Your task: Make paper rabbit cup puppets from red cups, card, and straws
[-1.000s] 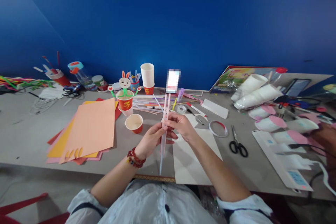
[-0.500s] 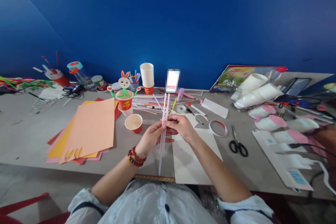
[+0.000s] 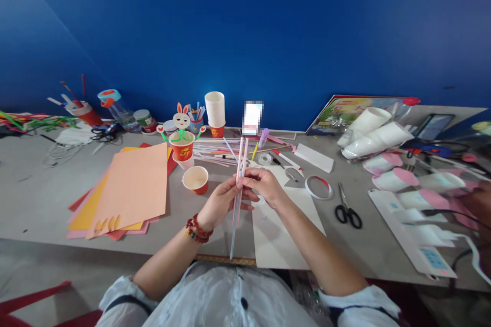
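Observation:
Several thin drinking straws (image 3: 237, 209), pink and pale blue, stand nearly upright between my hands above the table's near part. My left hand (image 3: 218, 202) is closed round them, thumb and fingers pressed on their middle. From the other side my right hand (image 3: 264, 184) pinches the same straws, its fingertips close to the left thumb. Below and to the right of the hands lies a white paper sheet (image 3: 286, 235). A paper cup (image 3: 195, 181) with an orange-red base stands just left of my left hand.
Coloured paper sheets (image 3: 134, 184) lie at left, behind them a bunny figure (image 3: 181, 121) in a cup. Scissors (image 3: 347, 212), a tape roll (image 3: 319, 187) and a power strip (image 3: 410, 235) lie at right. Stacked paper cups (image 3: 215, 110) stand by the blue wall.
The straws' lower ends have shifted very slightly down and to the left. Both hands keep nearly the same place and grip, with small finger movement in the right hand.

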Motion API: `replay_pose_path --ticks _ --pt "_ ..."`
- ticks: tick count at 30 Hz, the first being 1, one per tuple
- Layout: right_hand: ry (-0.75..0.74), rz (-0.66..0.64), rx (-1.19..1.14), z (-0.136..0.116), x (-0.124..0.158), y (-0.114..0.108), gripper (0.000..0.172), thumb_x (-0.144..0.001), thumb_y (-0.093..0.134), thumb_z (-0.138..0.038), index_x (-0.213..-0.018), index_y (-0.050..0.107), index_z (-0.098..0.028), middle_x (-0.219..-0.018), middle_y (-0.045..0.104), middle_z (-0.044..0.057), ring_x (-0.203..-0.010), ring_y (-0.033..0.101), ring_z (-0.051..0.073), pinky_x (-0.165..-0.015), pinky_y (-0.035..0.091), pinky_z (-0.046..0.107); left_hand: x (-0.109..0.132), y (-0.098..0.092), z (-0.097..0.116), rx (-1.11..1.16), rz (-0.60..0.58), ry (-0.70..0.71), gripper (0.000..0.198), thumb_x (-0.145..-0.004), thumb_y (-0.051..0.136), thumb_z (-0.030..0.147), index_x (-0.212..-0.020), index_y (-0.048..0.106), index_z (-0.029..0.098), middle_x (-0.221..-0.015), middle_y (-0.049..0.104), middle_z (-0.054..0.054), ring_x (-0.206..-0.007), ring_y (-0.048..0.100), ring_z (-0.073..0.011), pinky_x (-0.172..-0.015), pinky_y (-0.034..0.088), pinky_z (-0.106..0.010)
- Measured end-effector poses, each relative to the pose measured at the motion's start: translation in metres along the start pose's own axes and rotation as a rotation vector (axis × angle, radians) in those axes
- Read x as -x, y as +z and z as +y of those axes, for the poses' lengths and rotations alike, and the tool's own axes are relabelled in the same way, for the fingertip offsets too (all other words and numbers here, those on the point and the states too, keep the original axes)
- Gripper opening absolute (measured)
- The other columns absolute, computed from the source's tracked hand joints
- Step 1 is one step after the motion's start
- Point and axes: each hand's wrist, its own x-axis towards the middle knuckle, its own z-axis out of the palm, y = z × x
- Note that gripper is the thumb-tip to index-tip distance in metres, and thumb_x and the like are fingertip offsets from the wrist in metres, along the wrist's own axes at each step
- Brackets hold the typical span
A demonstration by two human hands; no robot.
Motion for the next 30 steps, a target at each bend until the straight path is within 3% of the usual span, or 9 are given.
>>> replay_pose_path --ticks 5,11,19,25,30 --pt "0.013 0.025 0.026 0.0007 -0.0038 0.0000 0.029 -0.080 0.072 -0.047 -0.085 0.077 -0.019 -0.063 0.062 -0.002 -0.061 0.054 0.014 -0.060 0.044 0.026 -0.0010 -0.0009 -0.0002 0.007 0.024 -0.037 0.031 -0.088 0.068 0.039 -0.102 0.061 0.012 -0.090 0.074 -0.015 -0.094 0.073 -0.0303 -0.076 0.060 -0.040" --pt "-0.051 0.029 0.061 0.0007 -0.0064 0.0008 0.027 -0.079 0.073 -0.044 -0.071 0.073 -0.019 -0.069 0.064 0.000 -0.061 0.052 0.013 -0.060 0.043 0.026 -0.0012 -0.0043 0.0018 0.040 0.012 -0.091 0.027 -0.088 0.068 0.035 -0.099 0.064 0.011 -0.095 0.074 -0.017 -0.097 0.072 -0.0325 -0.079 0.060 -0.045" --pt "-0.081 0.083 0.020 0.0012 -0.0052 0.0033 0.023 -0.076 0.075 -0.042 -0.071 0.074 -0.019 -0.080 0.065 0.002 -0.071 0.058 0.015 -0.062 0.044 0.026 -0.0026 -0.0016 0.0066 0.072 -0.013 -0.100 0.028 -0.089 0.066 0.033 -0.109 0.063 0.014 -0.100 0.074 -0.015 -0.102 0.070 -0.0311 -0.076 0.060 -0.041" --pt "-0.112 0.080 0.048 0.0071 -0.0080 0.0032 0.025 -0.079 0.073 -0.044 -0.071 0.074 -0.020 -0.078 0.066 0.001 -0.067 0.057 0.014 -0.061 0.045 0.026 -0.0043 -0.0013 0.0043 0.017 -0.017 -0.071 0.029 -0.088 0.067 0.039 -0.098 0.062 0.013 -0.088 0.074 -0.014 -0.089 0.073 -0.0270 -0.081 0.057 -0.040" --pt "-0.136 0.077 0.062 0.0083 -0.0096 0.0033 0.026 -0.080 0.073 -0.044 -0.068 0.073 -0.020 -0.078 0.067 0.002 -0.070 0.059 0.015 -0.064 0.046 0.027 -0.0051 -0.0003 0.0041 0.010 -0.022 -0.064 0.031 -0.087 0.068 0.041 -0.100 0.060 0.013 -0.087 0.073 -0.011 -0.083 0.073 -0.0241 -0.079 0.056 -0.038"
